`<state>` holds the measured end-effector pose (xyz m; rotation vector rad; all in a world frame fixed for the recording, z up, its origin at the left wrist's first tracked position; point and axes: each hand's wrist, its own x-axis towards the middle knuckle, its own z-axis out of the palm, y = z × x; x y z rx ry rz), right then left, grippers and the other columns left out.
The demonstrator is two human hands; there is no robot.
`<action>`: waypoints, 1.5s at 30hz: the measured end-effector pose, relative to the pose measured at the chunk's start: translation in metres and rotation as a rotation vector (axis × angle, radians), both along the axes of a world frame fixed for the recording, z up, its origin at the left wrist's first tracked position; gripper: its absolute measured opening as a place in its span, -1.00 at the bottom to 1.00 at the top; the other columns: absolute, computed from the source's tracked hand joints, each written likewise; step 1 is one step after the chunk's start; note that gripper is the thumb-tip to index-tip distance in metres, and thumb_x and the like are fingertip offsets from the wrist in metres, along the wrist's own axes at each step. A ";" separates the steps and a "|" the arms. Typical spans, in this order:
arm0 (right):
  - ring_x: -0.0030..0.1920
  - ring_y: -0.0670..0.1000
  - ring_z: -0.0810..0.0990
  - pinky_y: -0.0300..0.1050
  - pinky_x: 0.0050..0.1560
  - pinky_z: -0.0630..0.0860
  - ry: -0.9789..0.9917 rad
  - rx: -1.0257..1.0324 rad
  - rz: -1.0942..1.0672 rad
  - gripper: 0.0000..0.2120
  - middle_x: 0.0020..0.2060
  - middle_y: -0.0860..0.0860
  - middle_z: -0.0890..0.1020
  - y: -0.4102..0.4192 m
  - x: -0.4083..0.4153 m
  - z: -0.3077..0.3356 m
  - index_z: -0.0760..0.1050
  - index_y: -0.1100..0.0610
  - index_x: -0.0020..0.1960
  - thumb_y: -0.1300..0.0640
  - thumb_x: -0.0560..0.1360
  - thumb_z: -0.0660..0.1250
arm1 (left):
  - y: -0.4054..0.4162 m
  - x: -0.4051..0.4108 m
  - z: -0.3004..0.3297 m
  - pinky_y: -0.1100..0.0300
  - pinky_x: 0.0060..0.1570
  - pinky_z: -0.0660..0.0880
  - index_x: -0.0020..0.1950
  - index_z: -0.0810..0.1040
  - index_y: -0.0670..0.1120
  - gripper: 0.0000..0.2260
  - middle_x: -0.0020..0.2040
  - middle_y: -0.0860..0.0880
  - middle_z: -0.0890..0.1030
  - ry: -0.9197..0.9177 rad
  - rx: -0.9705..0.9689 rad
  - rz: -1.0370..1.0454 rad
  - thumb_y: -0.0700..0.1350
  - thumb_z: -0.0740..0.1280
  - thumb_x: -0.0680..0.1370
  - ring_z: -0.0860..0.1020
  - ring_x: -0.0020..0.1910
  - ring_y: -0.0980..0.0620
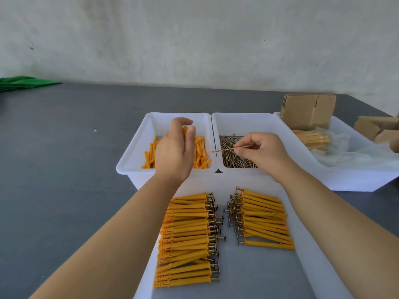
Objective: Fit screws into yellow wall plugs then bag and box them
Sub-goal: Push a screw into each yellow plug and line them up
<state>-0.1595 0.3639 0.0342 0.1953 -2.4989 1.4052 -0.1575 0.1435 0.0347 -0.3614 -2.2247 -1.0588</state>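
Here, mid-assembly, the right hand [264,152] pinches a screw [232,148] over the screw bin [278,126] while the left hand [176,147], fingers curled round a yellow plug [185,129], hovers left of it, next likely mating the two.

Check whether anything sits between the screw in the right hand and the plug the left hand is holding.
Nothing visible does. The right hand pinches the screw with its tip pointing left over the rims where the two tubs meet; the left hand holds a yellow plug above the plug tub. Only open air separates them.
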 end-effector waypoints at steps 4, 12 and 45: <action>-0.11 -0.04 0.66 -0.20 -0.05 0.60 0.094 -0.120 -0.006 -0.78 -0.16 -0.09 0.71 -0.005 0.003 0.004 0.67 -0.21 -0.20 0.13 0.46 0.50 | 0.001 -0.001 -0.001 0.03 -0.11 0.44 0.21 0.57 -0.13 -0.75 -0.05 -0.06 0.54 -0.015 -0.265 -0.108 -0.11 0.14 0.68 0.51 -0.10 -0.05; -0.11 -0.13 0.63 -0.18 -0.03 0.57 0.170 -0.049 0.008 -0.81 -0.16 -0.12 0.69 -0.012 0.010 0.011 0.65 -0.14 -0.12 0.17 0.51 0.43 | 0.002 -0.006 -0.007 0.02 -0.14 0.45 0.18 0.61 -0.08 -0.78 -0.13 0.04 0.46 -0.033 -0.410 -0.106 -0.09 0.21 0.65 0.43 -0.15 0.01; -0.24 -0.17 0.69 -0.24 -0.15 0.63 -0.213 0.391 0.490 -0.84 -0.25 -0.14 0.71 -0.037 0.041 0.032 0.68 -0.08 -0.13 0.18 0.43 0.53 | -0.010 0.004 0.001 -0.09 -0.22 0.57 0.03 0.55 -0.05 -0.84 -0.34 -0.04 0.55 -0.053 0.419 0.010 -0.13 0.22 0.51 0.58 -0.29 -0.10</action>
